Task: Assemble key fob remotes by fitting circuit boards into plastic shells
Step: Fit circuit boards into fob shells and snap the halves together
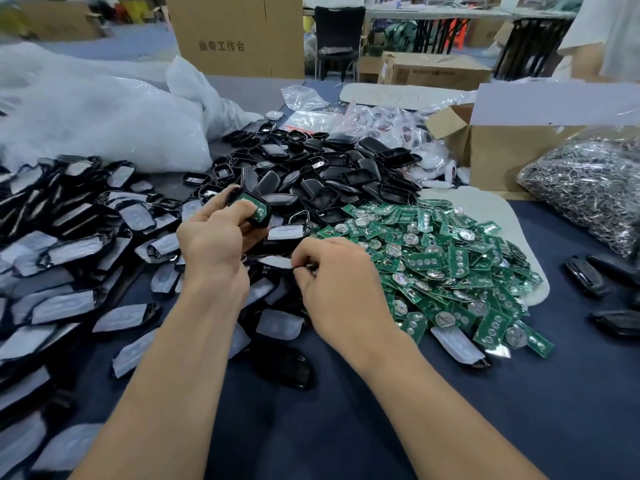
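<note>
Green circuit boards [446, 271] carry silver discs; the shells [311, 174] are glossy black, some with pale grey film; the tabletop [519, 410] is dark navy; the boxes [239, 36] are brown.

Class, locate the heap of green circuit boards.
Head view: the heap of green circuit boards lies right of centre, just right of the right hand and in front of the pile of black plastic shells.

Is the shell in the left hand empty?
No, a green board lies in the black shell that the left hand grips.
</note>
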Available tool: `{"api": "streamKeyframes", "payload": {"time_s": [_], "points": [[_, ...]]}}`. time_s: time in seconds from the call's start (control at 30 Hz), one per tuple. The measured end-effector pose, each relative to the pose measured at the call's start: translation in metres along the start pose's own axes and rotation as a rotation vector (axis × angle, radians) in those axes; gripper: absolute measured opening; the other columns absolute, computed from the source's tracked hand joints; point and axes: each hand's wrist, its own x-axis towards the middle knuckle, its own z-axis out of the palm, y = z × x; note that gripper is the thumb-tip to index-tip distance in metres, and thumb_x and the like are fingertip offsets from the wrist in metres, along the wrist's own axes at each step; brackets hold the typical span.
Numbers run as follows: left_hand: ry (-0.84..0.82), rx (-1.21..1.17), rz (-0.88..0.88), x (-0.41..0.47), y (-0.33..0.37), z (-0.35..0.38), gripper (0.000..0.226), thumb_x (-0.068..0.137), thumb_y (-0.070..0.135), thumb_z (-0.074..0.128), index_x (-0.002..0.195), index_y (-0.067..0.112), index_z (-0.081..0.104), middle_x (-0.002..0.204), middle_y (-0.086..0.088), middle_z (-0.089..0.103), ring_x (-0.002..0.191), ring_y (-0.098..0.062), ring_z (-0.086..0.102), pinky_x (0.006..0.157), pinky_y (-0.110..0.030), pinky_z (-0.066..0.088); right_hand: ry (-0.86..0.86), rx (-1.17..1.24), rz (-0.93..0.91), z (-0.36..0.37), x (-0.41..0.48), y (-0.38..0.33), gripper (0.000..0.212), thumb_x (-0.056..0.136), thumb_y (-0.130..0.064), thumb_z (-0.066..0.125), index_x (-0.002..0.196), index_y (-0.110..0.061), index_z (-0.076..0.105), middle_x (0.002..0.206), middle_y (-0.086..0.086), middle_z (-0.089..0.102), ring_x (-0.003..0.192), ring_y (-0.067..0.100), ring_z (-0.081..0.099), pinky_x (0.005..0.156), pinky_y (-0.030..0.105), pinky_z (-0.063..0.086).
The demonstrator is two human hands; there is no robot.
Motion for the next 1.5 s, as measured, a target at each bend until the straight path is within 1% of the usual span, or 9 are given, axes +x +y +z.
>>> {"api": "streamKeyframes", "payload": {"time_s": [0.13, 0.37, 0.57, 0.67, 0.77, 0.87, 1.03, 1.13, 1.5], "points": [[-0.019, 0.017, -0.004, 0.001, -0.001, 0.000, 0.024, 0.087, -0.006, 0.070, 0.099, 0.014, 0.074, 0.068, -0.001, 0.072, 0.061, -0.018, 0.070, 0.059, -0.027, 0.059, 0.069, 0.138, 0.062, -0.011, -0.009, 0.001, 0.011, 0.088, -0.019, 0.072, 0.087, -0.030, 0.071, 0.096, -0.011, 0.068, 0.086, 0.012, 0.062, 0.083, 0.033, 0.050], [-0.156, 0.156, 0.025, -0.008, -0.006, 0.009, 0.028, 0.086, -0.005, 0.073, 0.103, 0.016, 0.079, 0.084, -0.001, 0.079, 0.079, -0.023, 0.077, 0.061, -0.027, 0.061, 0.197, 0.621, 0.343, -0.052, -0.040, 0.030, 0.026, 0.095, -0.005, 0.065, 0.081, -0.027, 0.068, 0.069, -0.006, 0.070, 0.056, 0.016, 0.060, 0.053, 0.028, 0.050], [-0.415, 0.727, 0.348, -0.048, -0.037, 0.030, 0.043, 0.092, 0.014, 0.073, 0.130, 0.034, 0.069, 0.081, -0.001, 0.078, 0.061, -0.033, 0.068, 0.053, -0.042, 0.060, 0.239, 1.106, 0.544, -0.077, -0.040, 0.055, 0.024, 0.099, 0.009, 0.055, 0.085, -0.010, 0.063, 0.066, 0.009, 0.069, 0.052, 0.020, 0.064, 0.050, 0.026, 0.055], [-0.491, 0.712, 0.179, -0.062, -0.052, 0.034, 0.028, 0.094, 0.011, 0.073, 0.122, 0.013, 0.075, 0.101, -0.001, 0.079, 0.094, -0.025, 0.076, 0.083, -0.044, 0.063, 0.270, 1.013, 0.507, -0.078, -0.033, 0.060, 0.022, 0.098, 0.009, 0.056, 0.086, -0.007, 0.063, 0.066, 0.012, 0.069, 0.050, 0.021, 0.063, 0.048, 0.027, 0.054], [-0.573, 0.554, -0.026, -0.063, -0.051, 0.035, 0.008, 0.093, -0.002, 0.070, 0.094, 0.000, 0.078, 0.115, -0.019, 0.075, 0.092, -0.031, 0.075, 0.070, -0.037, 0.064, 0.269, 0.927, 0.460, -0.082, -0.032, 0.065, 0.022, 0.096, 0.010, 0.056, 0.086, -0.007, 0.065, 0.065, 0.012, 0.069, 0.049, 0.020, 0.062, 0.047, 0.025, 0.051], [-0.598, 0.474, -0.127, -0.062, -0.047, 0.034, 0.013, 0.095, -0.003, 0.064, 0.104, -0.011, 0.070, 0.137, -0.028, 0.061, 0.085, -0.026, 0.075, 0.064, -0.033, 0.061, 0.254, 0.887, 0.418, -0.085, -0.032, 0.068, 0.025, 0.095, 0.010, 0.057, 0.084, -0.010, 0.067, 0.061, 0.010, 0.069, 0.048, 0.018, 0.062, 0.046, 0.023, 0.050], [-0.654, 0.443, -0.190, -0.062, -0.043, 0.033, 0.014, 0.096, -0.001, 0.060, 0.104, -0.002, 0.072, 0.112, -0.019, 0.074, 0.085, -0.025, 0.071, 0.063, -0.033, 0.059, 0.237, 0.915, 0.387, -0.086, -0.032, 0.070, 0.022, 0.094, 0.011, 0.059, 0.086, -0.007, 0.068, 0.064, 0.011, 0.069, 0.051, 0.018, 0.064, 0.048, 0.024, 0.051], [-0.641, 0.469, -0.229, -0.062, -0.040, 0.032, 0.027, 0.095, 0.000, 0.060, 0.120, -0.008, 0.066, 0.122, -0.019, 0.070, 0.088, -0.025, 0.068, 0.059, -0.030, 0.057, 0.208, 0.959, 0.384, -0.087, -0.032, 0.070, 0.020, 0.094, 0.011, 0.060, 0.087, -0.005, 0.069, 0.065, 0.014, 0.070, 0.051, 0.018, 0.063, 0.048, 0.023, 0.051], [-0.649, 0.334, -0.369, -0.068, -0.031, 0.032, 0.019, 0.086, 0.005, 0.041, 0.080, 0.011, 0.058, 0.077, -0.008, 0.062, 0.043, -0.014, 0.040, 0.041, -0.023, 0.026, 0.262, 0.937, 0.376, -0.088, -0.029, 0.075, 0.020, 0.092, 0.009, 0.062, 0.098, -0.007, 0.072, 0.061, 0.011, 0.068, 0.050, 0.020, 0.064, 0.049, 0.026, 0.052]]}}
